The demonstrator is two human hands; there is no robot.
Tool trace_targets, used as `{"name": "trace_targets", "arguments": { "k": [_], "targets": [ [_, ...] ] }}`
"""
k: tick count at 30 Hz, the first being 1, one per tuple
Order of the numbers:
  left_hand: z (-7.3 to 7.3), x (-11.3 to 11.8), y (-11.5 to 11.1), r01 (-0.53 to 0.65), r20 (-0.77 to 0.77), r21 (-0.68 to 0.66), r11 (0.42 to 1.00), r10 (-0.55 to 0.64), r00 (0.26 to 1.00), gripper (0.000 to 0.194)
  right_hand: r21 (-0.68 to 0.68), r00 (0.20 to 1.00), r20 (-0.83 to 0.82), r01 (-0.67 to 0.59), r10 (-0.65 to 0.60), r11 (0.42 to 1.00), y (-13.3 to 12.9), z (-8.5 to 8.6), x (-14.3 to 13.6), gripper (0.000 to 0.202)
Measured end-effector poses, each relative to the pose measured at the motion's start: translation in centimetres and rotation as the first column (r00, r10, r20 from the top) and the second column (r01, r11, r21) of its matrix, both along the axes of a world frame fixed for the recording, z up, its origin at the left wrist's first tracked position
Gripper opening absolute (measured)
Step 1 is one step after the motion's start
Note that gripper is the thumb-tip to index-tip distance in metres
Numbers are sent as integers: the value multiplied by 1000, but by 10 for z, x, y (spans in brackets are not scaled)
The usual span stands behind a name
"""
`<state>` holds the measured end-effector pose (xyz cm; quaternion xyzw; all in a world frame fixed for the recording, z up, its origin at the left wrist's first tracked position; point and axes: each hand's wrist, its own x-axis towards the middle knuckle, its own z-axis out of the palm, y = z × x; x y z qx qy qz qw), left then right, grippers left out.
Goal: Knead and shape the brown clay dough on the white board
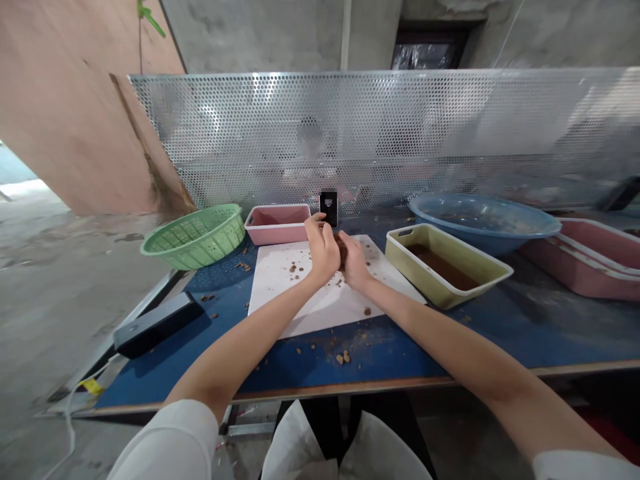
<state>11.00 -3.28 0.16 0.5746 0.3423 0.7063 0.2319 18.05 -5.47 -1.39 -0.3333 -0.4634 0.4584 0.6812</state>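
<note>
Over a white sheet [280, 293] on the blue table, my left hand [324, 252] and my right hand [354, 260] are cupped together around a dark brown, clay-like lump [343, 255]. Much of the lump is hidden by my fingers and palms. The fingers of both hands are closed against it. Brown crumbs [295, 268] lie scattered on the sheet to the left of my hands. One larger crumb [367, 311] rests below my right hand. Just behind my hands stands a small black card or device [329, 211] with a white print on it.
A green basket [197, 237] and pink tray [277, 233] stand at the left. To the right are a yellow-green basin [415, 263] holding brown liquid, a blue bowl [480, 217] and pink basins [590, 267]. A dark box [157, 325] lies front left. Perforated metal [240, 140] closes the back.
</note>
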Motion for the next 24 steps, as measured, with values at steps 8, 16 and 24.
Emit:
{"name": "trace_targets", "arguments": {
  "k": [8, 16, 24],
  "targets": [
    [-15, 8, -15, 309, -12, -149, 939, -314, 949, 43, 195, 908, 161, 355, -387, 914, 21, -12, 25, 43],
    [-14, 4, -30, 119, -290, -105, 987, -145, 946, 53, 77, 988, 22, 148, -150, 986, 20, -12, 21, 55],
    [-7, 4, -31, 93, -235, -93, 991, -113, 965, 53, -33, 997, -64, -43, 41, 999, -4, 7, 8, 63]
  ]
}}
